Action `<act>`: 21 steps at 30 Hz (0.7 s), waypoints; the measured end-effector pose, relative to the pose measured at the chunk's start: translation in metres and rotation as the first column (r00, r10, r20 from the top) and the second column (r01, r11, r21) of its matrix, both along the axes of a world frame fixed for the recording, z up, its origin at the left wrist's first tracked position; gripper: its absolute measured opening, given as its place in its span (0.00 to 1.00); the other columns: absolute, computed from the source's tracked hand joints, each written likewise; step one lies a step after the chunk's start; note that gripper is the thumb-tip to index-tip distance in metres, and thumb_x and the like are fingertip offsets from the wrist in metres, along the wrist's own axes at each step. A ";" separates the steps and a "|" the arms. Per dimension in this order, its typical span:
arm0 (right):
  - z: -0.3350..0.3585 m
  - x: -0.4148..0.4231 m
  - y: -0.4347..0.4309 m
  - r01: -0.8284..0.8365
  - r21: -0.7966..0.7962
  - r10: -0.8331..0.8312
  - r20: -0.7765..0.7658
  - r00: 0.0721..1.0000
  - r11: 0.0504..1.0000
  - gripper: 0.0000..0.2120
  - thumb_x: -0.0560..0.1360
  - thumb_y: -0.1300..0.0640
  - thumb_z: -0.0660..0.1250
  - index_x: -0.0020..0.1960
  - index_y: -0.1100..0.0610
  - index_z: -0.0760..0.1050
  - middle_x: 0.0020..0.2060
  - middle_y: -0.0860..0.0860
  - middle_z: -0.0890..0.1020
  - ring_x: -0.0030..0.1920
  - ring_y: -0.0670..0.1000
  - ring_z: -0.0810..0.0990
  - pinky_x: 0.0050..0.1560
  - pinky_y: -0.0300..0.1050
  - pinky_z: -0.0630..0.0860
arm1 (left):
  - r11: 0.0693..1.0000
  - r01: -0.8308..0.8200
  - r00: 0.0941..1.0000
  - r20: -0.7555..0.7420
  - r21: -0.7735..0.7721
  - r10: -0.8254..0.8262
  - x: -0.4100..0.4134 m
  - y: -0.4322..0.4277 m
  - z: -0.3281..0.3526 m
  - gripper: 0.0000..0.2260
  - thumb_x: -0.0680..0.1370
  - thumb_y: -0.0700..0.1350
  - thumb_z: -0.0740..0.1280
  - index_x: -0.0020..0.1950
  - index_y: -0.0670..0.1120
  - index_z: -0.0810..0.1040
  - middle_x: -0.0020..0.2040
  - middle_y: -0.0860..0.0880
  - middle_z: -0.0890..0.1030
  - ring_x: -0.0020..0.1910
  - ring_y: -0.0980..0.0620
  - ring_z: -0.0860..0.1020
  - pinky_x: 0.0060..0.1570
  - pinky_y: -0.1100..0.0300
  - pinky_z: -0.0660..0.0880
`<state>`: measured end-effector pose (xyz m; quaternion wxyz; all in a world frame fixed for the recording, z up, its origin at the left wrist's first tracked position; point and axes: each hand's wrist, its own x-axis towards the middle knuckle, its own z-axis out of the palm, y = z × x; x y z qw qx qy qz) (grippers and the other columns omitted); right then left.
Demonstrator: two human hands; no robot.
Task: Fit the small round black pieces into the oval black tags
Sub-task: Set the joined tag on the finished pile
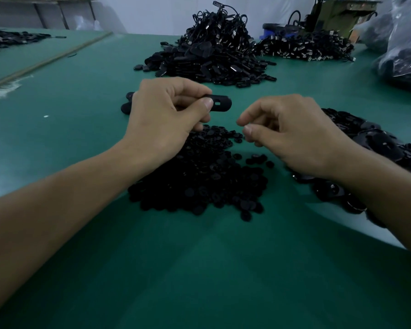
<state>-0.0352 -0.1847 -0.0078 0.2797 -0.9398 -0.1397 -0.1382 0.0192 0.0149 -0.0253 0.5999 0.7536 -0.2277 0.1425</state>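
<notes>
1. Centrally, the left hand (166, 115) pinches one tag (220, 104) between its thumb and curled fingers. It holds the tag level in the air above the green table (81, 96). The tag's free end, which has a small slot, points toward the right hand.
2. Just beside that tag but apart from it is the right hand (294, 134). Its fingers are curled, and the thumb and forefinger tips nearly meet. I cannot tell whether a small piece sits between them.
3. A heap of round pieces (199, 179) lies on the table under and between both hands, with a few strays at its right edge.
4. A pile of loose tags (377, 143) lies beneath and beyond the right wrist.
5. Just behind the left hand, two more tags (127, 108) lie on the table, partly hidden by it.
6. Far back, a tall heap (211, 51) of tags with cords stands on the table, with a lower heap (306, 47) to its right.
7. A clear bag (403, 58) of dark parts sits at the table's right edge.
</notes>
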 end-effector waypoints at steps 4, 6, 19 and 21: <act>0.000 -0.001 0.001 -0.010 0.014 0.009 0.012 1.000 1.000 0.08 0.78 0.59 0.71 0.46 0.45 0.79 0.36 0.41 0.83 0.39 0.37 0.81 0.45 0.30 0.77 | 1.000 -0.004 1.000 0.012 0.024 0.004 0.000 0.000 0.000 0.07 0.78 0.39 0.73 0.47 0.52 0.83 0.35 0.54 0.85 0.38 0.55 0.86 0.39 0.64 0.80; 0.000 -0.002 0.001 -0.018 0.039 0.017 0.024 1.000 0.999 0.10 0.77 0.60 0.71 0.45 0.45 0.77 0.36 0.43 0.84 0.39 0.39 0.83 0.47 0.35 0.79 | 0.999 -0.005 1.000 0.013 0.035 0.005 0.000 0.000 -0.001 0.06 0.78 0.39 0.73 0.47 0.51 0.83 0.35 0.54 0.85 0.38 0.55 0.86 0.39 0.64 0.80; 0.000 -0.001 0.003 0.002 0.016 -0.004 0.152 0.988 1.000 0.06 0.80 0.59 0.68 0.54 0.49 0.79 0.40 0.41 0.78 0.41 0.39 0.77 0.42 0.26 0.70 | 0.997 -0.009 1.000 0.031 0.083 0.006 -0.001 -0.001 -0.001 0.07 0.77 0.40 0.73 0.47 0.52 0.82 0.36 0.55 0.85 0.38 0.56 0.85 0.38 0.65 0.79; -0.001 0.000 0.002 0.010 0.000 -0.009 0.159 0.987 1.000 0.08 0.80 0.59 0.67 0.55 0.48 0.81 0.39 0.40 0.77 0.38 0.35 0.75 0.41 0.24 0.67 | 0.996 -0.011 0.999 0.031 0.084 0.008 -0.001 0.000 -0.001 0.07 0.77 0.40 0.73 0.47 0.52 0.82 0.36 0.55 0.86 0.38 0.56 0.85 0.38 0.65 0.80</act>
